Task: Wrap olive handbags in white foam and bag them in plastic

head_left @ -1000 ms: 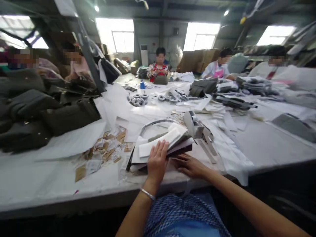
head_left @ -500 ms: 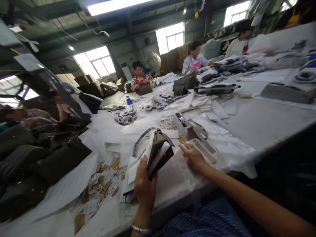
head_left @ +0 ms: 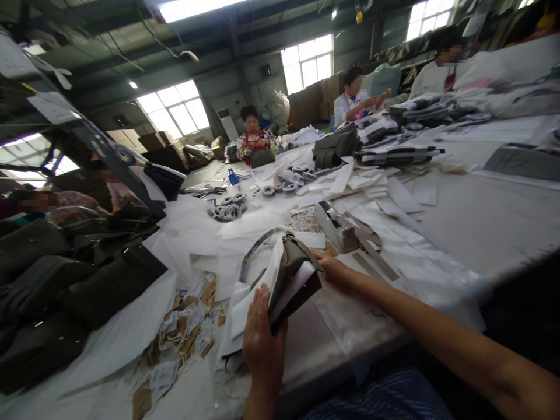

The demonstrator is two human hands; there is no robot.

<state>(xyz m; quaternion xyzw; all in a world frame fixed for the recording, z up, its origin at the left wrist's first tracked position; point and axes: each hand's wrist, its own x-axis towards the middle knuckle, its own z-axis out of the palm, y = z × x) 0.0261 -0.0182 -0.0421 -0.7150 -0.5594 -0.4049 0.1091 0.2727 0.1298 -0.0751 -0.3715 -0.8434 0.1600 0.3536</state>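
A dark olive handbag (head_left: 291, 262) stands tilted on the worktable, its looped handle wrapped in clear film and white sheeting against one side. My left hand (head_left: 265, 338) grips the bag's near end, fingers lying along the white sheeting and thumb at the dark side. My right hand (head_left: 331, 269) is against the bag's right side by the flap, and the flap hides its fingertips. Just beyond it are a grey tape dispenser (head_left: 336, 226) and some grey-brown strips (head_left: 371, 245). Thin clear plastic (head_left: 339, 326) lies under and beside the bag.
Paper tags with strings (head_left: 188, 326) are heaped left of the bag. Several dark bags (head_left: 65, 291) pile up at far left. Wrapped grey rings (head_left: 227, 207) and white sheets (head_left: 350, 181) cover the table beyond. Co-workers (head_left: 254, 140) sit across it.
My right hand has moved from the plastic on the table to the handbag's right side. The left hand stays on the bag. A co-worker at the back has raised their hands.
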